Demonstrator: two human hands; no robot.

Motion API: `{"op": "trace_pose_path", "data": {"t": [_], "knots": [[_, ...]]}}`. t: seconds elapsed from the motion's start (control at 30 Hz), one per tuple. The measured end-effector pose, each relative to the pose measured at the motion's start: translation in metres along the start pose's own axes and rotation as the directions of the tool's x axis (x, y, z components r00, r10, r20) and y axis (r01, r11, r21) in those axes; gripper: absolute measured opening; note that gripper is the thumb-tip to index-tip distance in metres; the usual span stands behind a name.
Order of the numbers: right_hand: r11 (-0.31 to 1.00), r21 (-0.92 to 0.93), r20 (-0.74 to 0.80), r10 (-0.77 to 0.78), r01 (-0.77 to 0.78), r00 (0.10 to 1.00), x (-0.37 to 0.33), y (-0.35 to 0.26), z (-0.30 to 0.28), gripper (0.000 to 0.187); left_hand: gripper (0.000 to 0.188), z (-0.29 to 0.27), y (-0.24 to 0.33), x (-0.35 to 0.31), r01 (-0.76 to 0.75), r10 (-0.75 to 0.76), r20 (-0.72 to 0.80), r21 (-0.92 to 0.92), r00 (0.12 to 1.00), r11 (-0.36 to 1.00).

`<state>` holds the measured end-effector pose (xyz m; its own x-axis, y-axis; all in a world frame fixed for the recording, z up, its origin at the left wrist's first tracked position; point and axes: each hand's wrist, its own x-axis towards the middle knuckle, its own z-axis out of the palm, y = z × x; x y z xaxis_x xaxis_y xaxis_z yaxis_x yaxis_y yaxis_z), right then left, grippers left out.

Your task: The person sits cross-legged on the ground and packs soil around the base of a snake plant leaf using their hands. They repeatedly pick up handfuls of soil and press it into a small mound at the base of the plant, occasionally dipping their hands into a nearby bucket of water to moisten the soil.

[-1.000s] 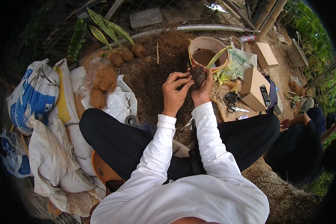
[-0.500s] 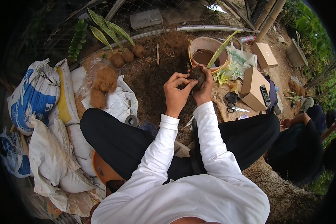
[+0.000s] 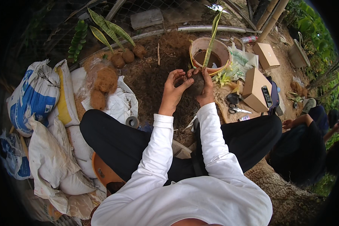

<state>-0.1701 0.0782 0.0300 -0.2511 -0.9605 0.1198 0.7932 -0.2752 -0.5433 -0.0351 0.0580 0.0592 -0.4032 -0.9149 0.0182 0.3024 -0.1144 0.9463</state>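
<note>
In front of me a dark round soil ball (image 3: 195, 86) is held up, with one long yellow-edged snake plant leaf (image 3: 212, 37) rising from its top. My right hand (image 3: 206, 90) is wrapped round the ball's right side, some fingertips over its upper edge. On the left side my left hand (image 3: 172, 90) has its fingers curled and its thumb pressed against the ball. Just beyond is a round pot (image 3: 226, 56) with muddy brown liquid in it. Brown fibre-covered balls (image 3: 128, 56) with similar leaves stand at the far left.
Coconut fibre (image 3: 106, 80) lies in clear plastic at left, near a grey tape roll (image 3: 132, 121) and full sacks (image 3: 34, 98). To the right are scissors (image 3: 238, 109), cardboard boxes (image 3: 255, 88) and a phone (image 3: 267, 96). Another person (image 3: 299, 147) sits at far right.
The leaf has swung from leaning right to nearly upright as the ball turned in my hands. My left hand has shifted slightly left and its fingers have spread a little.
</note>
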Motion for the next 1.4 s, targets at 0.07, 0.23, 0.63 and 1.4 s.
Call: {"op": "trace_pose_path", "data": {"t": [0.07,0.23,0.63,1.4], "knots": [[1.000,0.009,0.018,0.014,-0.014,1.000,-0.001,0.001,-0.005,0.036,0.049,-0.006,-0.008,0.002,0.012,-0.012,0.009,0.056,1.000,0.998],[0.992,-0.116,-0.067,-0.057,0.049,0.996,0.002,0.005,-0.004,0.031,0.051,0.002,-0.001,0.000,-0.008,0.007,-0.019,-0.055,1.000,0.998],[0.936,-0.349,-0.190,-0.113,0.041,0.975,-0.001,0.007,0.004,0.044,0.049,0.011,0.009,-0.004,-0.230,0.266,-0.091,0.293,0.960,0.928],[0.603,-0.796,0.019,-0.064,0.054,0.998,-0.008,0.014,0.052,0.077,0.047,0.015,-0.005,-0.001,-0.243,0.369,-0.249,0.422,0.895,0.873]]}}
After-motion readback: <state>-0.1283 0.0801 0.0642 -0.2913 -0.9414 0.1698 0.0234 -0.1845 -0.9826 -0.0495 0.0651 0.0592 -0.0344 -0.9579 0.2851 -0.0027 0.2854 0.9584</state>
